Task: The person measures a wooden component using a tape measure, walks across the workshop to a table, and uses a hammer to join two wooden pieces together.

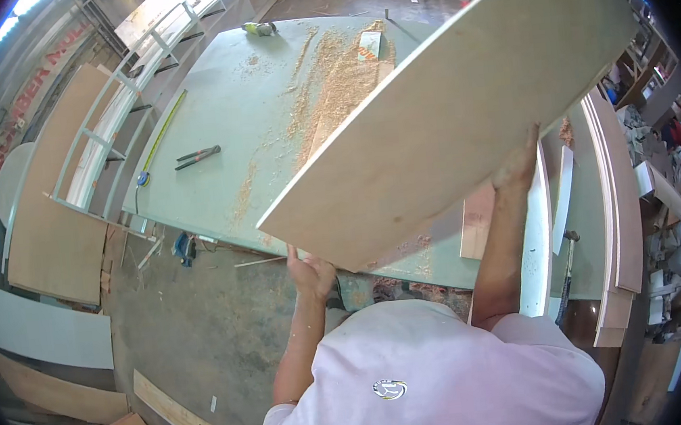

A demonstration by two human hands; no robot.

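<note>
A large, pale plywood panel (446, 122) is held tilted above the green worktable (209, 195), running from the lower left up to the far right. Around its near lower corner my left hand (312, 275) is closed, with the fingertips partly hidden. Farther along the same lower edge, my right hand (517, 166) grips the panel from beneath, and some of its fingers are out of sight. Wood shavings (338, 91) are heaped on the tabletop beyond the panel. Red-handled pincers (198, 157) lie on the table's left part.
A tape measure (143, 179) with its yellow blade out sits at the table's left edge. A green power tool (260, 29) rests at the far edge. A hammer (568, 265) and stacked boards (617, 212) are at right. A pale metal frame (99, 140) stands left.
</note>
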